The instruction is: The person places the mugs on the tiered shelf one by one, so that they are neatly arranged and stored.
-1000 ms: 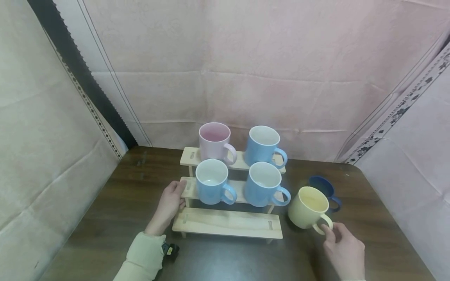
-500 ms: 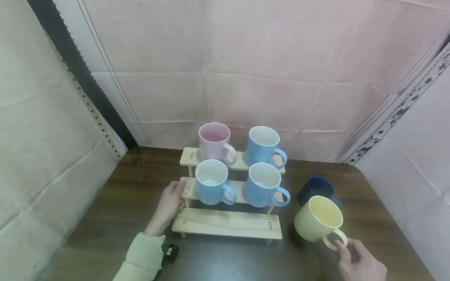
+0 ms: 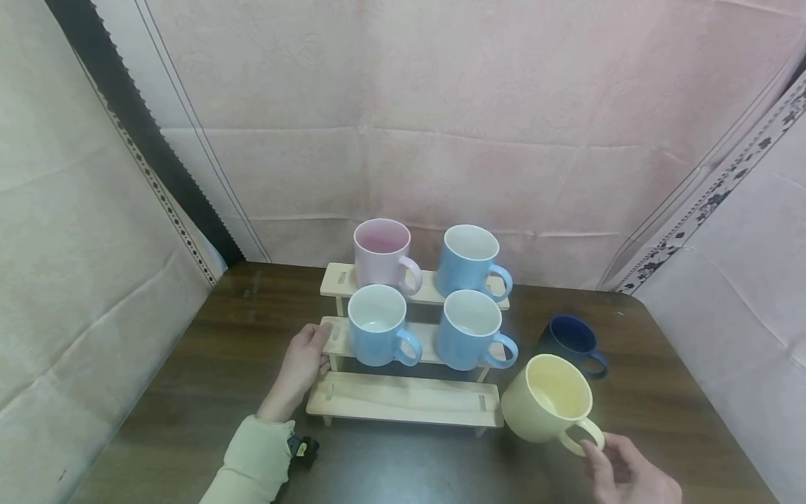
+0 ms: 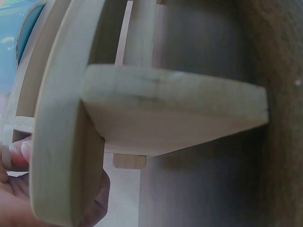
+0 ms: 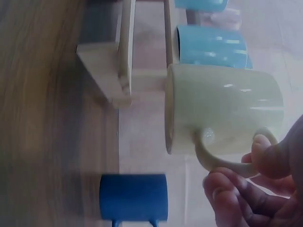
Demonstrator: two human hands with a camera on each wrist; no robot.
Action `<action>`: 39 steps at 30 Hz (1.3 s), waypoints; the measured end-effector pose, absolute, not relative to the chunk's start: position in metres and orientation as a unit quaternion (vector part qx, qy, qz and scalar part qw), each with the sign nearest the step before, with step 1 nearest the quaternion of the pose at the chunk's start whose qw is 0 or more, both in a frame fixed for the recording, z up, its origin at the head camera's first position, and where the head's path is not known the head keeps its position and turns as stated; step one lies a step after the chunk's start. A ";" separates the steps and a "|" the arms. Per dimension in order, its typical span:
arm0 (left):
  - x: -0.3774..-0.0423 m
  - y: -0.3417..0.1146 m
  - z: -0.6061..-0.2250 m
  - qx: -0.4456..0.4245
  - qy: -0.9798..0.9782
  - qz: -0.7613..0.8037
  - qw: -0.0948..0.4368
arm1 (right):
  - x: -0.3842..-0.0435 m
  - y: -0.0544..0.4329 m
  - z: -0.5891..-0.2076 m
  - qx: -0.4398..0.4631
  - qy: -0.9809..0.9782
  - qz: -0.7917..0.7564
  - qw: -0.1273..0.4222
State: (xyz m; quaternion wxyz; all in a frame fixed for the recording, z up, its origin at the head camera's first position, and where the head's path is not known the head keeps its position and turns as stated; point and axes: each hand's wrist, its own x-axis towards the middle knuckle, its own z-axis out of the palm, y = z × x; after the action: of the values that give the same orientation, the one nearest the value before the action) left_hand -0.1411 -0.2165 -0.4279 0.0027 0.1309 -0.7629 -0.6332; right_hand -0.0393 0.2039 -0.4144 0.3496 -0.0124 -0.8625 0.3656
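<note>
A yellow mug hangs in the air by its handle, which my right hand pinches between thumb and fingers. In the right wrist view the mug's base is well above the tabletop. My left hand grips the left end of the middle shelf of a three-step wooden rack. On that middle shelf stand two light blue mugs, one on the left and one on the right. The top shelf holds a pink mug and another light blue mug. The bottom shelf is bare.
A dark blue mug stands on the brown wooden table behind and right of the yellow mug. Pale cloth hangs behind the table and along both sides.
The yellow mug has been lifted from in front of the dark blue mug. It moved right and toward me, then back left to the rack's right end. My left hand stays put.
</note>
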 end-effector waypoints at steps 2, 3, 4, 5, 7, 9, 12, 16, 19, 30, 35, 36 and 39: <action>-0.141 -0.217 -0.428 0.131 -0.763 -0.633 0.002 | -0.041 0.200 -0.415 0.017 -0.861 0.363 0.356; -0.141 -0.217 -0.428 0.130 -0.763 -0.633 0.003 | -0.042 0.198 -0.416 0.034 -0.859 0.362 0.360; -0.141 -0.217 -0.427 0.130 -0.762 -0.634 0.003 | -0.042 0.196 -0.416 0.047 -0.859 0.358 0.362; -0.141 -0.217 -0.427 0.129 -0.762 -0.634 0.003 | -0.043 0.193 -0.417 0.059 -0.861 0.352 0.363; -0.141 -0.217 -0.427 0.128 -0.762 -0.634 0.004 | -0.045 0.188 -0.418 0.084 -0.860 0.348 0.362; -0.142 -0.217 -0.427 0.128 -0.761 -0.636 0.003 | -0.046 0.181 -0.418 0.104 -0.860 0.350 0.356; -0.142 -0.217 -0.429 0.130 -0.759 -0.638 0.001 | -0.047 0.172 -0.419 0.142 -0.856 0.360 0.343; -0.142 -0.217 -0.430 0.132 -0.758 -0.639 0.003 | -0.049 0.157 -0.417 0.188 -0.854 0.365 0.319; -0.142 -0.217 -0.429 0.131 -0.759 -0.637 0.004 | -0.051 0.147 -0.416 0.217 -0.853 0.368 0.299; -0.141 -0.218 -0.430 0.129 -0.758 -0.640 0.013 | -0.066 0.112 -0.426 0.303 -0.819 0.403 0.274; -0.140 -0.217 -0.429 0.129 -0.754 -0.644 0.013 | -0.067 0.101 -0.428 0.320 -0.816 0.407 0.256; -0.140 -0.217 -0.429 0.129 -0.753 -0.645 0.013 | -0.067 0.099 -0.428 0.322 -0.816 0.408 0.253; -0.140 -0.217 -0.428 0.128 -0.752 -0.646 0.015 | -0.067 0.094 -0.428 0.327 -0.815 0.408 0.249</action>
State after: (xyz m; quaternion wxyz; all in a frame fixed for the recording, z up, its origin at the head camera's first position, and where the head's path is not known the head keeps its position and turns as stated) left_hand -0.1399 -0.2170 -0.4279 0.0153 0.1276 -0.7523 -0.6462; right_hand -0.0669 0.0942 -0.4276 0.2489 0.3268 -0.8153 0.4081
